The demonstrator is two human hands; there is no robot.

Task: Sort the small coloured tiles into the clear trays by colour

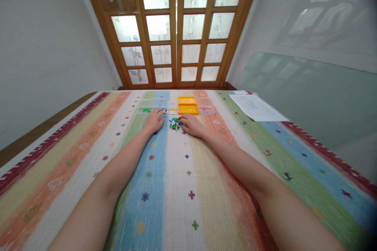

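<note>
A small heap of tiny blue, green, yellow and dark pieces point(174, 124) lies on the tablecloth between my hands; they are too small to name. My right hand point(192, 125) rests at the heap's right side, its bent fingertips among the pieces. What those fingers pinch, if anything, is hidden. My left hand point(154, 120) lies at the near edge of a clear plastic compartment box point(140, 110), with its fingers apart over the edge. Green pieces point(146, 110) sit in one compartment, just left of that hand. Against the box's right part stands an orange-yellow tray point(187, 106).
Blue pieces point(204, 111) lie in the box's right end. Printed paper sheets point(255, 106) rest at the table's far right. A striped tablecloth point(179, 204) covers the table. Behind it are wooden glazed doors point(176, 39), and a glass panel point(306, 94) leans along the right wall.
</note>
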